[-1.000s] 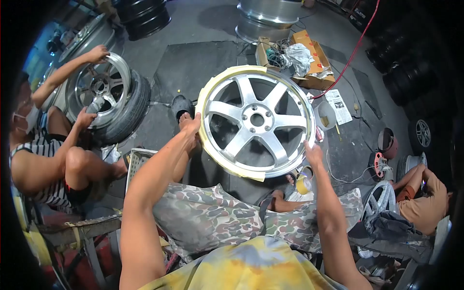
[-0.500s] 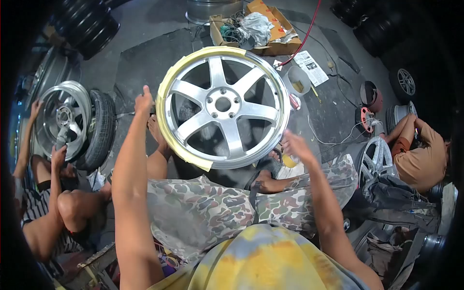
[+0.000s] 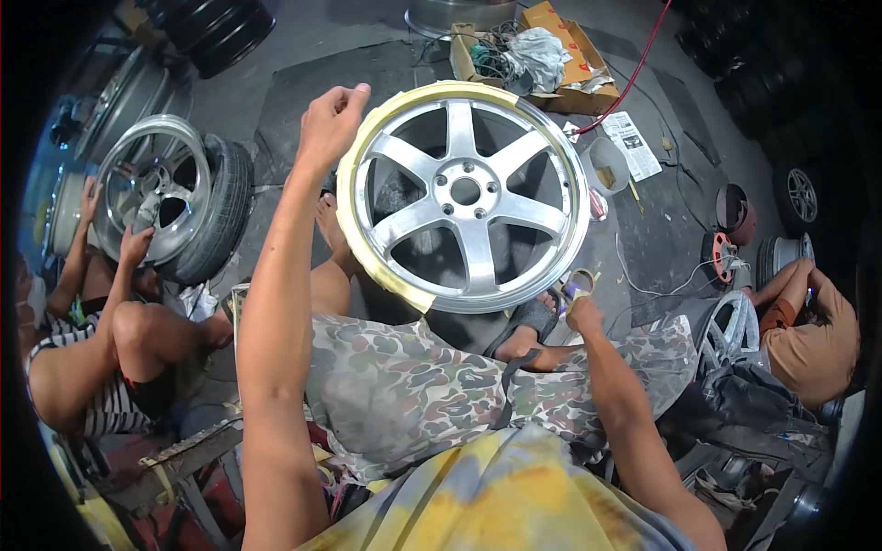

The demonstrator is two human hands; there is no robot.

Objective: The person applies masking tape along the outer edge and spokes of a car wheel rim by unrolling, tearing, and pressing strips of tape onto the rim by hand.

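Note:
A silver six-spoke wheel rim (image 3: 481, 246) lies in front of me, with pale yellow masking tape (image 3: 350, 220) around its left and upper edge. The tape has a loose-looking end at the bottom left. Beside the rim's upper left edge is my left hand (image 3: 333, 121), raised with its fingers curled; whatever it may hold is hidden. My right hand (image 3: 585, 315), below the rim's lower right edge, is closed on a tape roll (image 3: 579, 281) with a ring shape showing above the fingers.
A person with a wheel (image 3: 154, 188) and tire (image 3: 230, 207) sits at left; another person (image 3: 813, 331) crouches at right. Cardboard box (image 3: 588, 55), newspaper (image 3: 632, 145), plastic tub (image 3: 606, 165), red hose (image 3: 634, 78) and cable reel (image 3: 718, 257) lie beyond the rim.
My left hand has left the rim's side and moved up beside its upper left edge. My right hand has let go of the rim and taken hold of the tape roll.

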